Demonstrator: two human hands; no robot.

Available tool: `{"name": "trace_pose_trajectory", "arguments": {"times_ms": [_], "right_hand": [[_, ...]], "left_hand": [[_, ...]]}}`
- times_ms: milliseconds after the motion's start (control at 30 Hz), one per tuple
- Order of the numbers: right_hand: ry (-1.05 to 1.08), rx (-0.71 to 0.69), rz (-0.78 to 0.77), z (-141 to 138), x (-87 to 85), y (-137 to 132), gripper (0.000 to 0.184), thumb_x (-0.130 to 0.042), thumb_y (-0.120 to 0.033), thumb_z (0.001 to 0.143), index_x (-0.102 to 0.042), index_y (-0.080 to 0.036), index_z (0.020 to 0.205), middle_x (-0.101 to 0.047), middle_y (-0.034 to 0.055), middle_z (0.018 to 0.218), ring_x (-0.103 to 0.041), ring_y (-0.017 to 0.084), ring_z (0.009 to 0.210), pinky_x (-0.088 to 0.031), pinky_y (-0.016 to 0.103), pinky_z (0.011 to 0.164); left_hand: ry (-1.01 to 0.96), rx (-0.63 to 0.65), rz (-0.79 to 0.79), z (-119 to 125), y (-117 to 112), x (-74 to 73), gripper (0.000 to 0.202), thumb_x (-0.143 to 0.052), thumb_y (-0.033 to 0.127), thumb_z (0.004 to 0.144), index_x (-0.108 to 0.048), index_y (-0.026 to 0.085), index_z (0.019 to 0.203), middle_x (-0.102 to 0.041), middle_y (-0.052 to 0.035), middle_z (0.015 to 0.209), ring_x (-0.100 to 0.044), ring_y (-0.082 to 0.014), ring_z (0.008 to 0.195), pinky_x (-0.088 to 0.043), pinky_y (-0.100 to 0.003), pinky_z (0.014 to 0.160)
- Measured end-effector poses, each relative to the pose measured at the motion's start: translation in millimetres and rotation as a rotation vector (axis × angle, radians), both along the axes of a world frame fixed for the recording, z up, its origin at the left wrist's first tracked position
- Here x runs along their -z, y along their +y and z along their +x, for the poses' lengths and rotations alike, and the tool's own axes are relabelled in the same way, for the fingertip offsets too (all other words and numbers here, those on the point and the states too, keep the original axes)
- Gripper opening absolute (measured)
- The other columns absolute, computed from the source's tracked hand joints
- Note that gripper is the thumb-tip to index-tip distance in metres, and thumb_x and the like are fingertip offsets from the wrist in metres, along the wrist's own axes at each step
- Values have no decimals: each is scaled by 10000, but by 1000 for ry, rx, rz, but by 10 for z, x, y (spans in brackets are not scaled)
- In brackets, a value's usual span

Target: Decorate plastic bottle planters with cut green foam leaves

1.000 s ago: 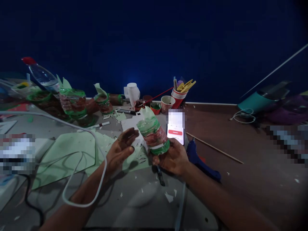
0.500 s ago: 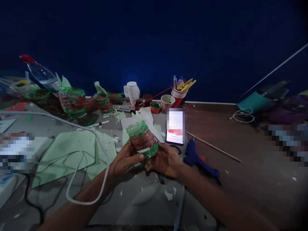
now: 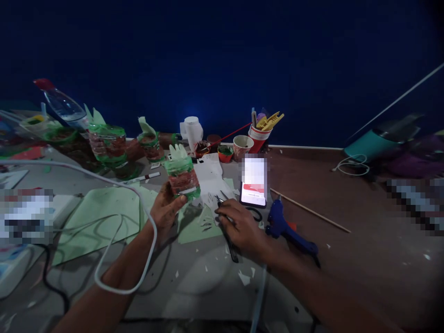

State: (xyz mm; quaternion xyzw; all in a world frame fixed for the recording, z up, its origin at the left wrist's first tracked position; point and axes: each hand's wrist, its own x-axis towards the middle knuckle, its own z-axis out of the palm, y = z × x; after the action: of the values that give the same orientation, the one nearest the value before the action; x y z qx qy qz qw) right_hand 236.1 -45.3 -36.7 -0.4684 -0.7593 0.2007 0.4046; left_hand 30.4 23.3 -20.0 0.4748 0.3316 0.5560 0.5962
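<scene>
My left hand (image 3: pixel 166 209) is closed around the base of a cut plastic bottle (image 3: pixel 181 175) painted in green and red bands, with pale green paper leaves sticking out of its top. It holds the bottle upright above the table. My right hand (image 3: pixel 239 226) rests palm down on the table, its fingers over a pair of scissors (image 3: pixel 224 203) whose blades point away from me. A dark pen (image 3: pixel 231 249) lies under that hand. Just beyond it lies a phone (image 3: pixel 254 182) with a lit screen.
Pale green paper sheets (image 3: pixel 100 217) and scraps cover the table. A blue glue gun (image 3: pixel 287 229) lies right of my hand. More painted bottles (image 3: pixel 107 145), paint cups (image 3: pixel 242 147), a red cup of tools (image 3: pixel 259 134) and a white cable (image 3: pixel 104 231) are around.
My right hand let go of the painted bottle and dropped onto the scissors. My left hand took the bottle and carried it left and away.
</scene>
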Motion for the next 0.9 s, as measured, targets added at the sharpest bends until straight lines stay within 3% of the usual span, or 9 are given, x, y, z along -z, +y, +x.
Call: {"name": "trace_pose_trajectory", "arguments": {"times_ms": [267, 433, 533, 667, 900], "right_hand": [[-98, -1, 85, -3, 7, -1, 186, -501, -141, 854, -662, -173, 940, -638, 113, 951, -592, 224, 889, -485, 374, 772], [-161, -68, 159, -5, -17, 6, 175, -496, -151, 857, -664, -169, 902, -664, 83, 813, -574, 215, 791, -454, 367, 734], [-168, -44, 136, 72, -35, 25, 237, -457, -103, 841, -657, -175, 945, -662, 87, 857, -573, 215, 817, -438, 356, 725], [-343, -98, 97, 209, -72, 46, 290, -462, -58, 789, -663, -173, 963, -626, 89, 854, -557, 218, 798, -402, 352, 717], [-372, -52, 98, 241, -79, 61, 184, -478, -115, 845, -648, -163, 895, -625, 68, 787, -556, 199, 774, -360, 338, 741]], "left_hand": [[-46, -8, -44, 35, 1, 9, 493, -804, 337, 592, -613, 237, 1036, -643, -68, 1132, -563, -278, 1115, -431, -428, 961], [-54, 39, -49, 30, 1, 0, 468, -799, 344, 607, -626, 239, 1030, -647, -60, 1132, -557, -274, 1126, -424, -431, 984], [-48, 52, -47, 29, -3, -8, 433, -781, 365, 633, -636, 249, 1024, -641, -58, 1158, -549, -280, 1140, -446, -434, 966], [-59, 41, -78, 15, 1, -11, 436, -779, 378, 632, -634, 253, 1024, -638, -56, 1167, -568, -278, 1113, -494, -413, 904], [-88, 10, -111, -42, 11, -14, 414, -757, 368, 667, -627, 266, 1047, -621, -33, 1206, -593, -228, 1056, -518, -360, 852]]}}
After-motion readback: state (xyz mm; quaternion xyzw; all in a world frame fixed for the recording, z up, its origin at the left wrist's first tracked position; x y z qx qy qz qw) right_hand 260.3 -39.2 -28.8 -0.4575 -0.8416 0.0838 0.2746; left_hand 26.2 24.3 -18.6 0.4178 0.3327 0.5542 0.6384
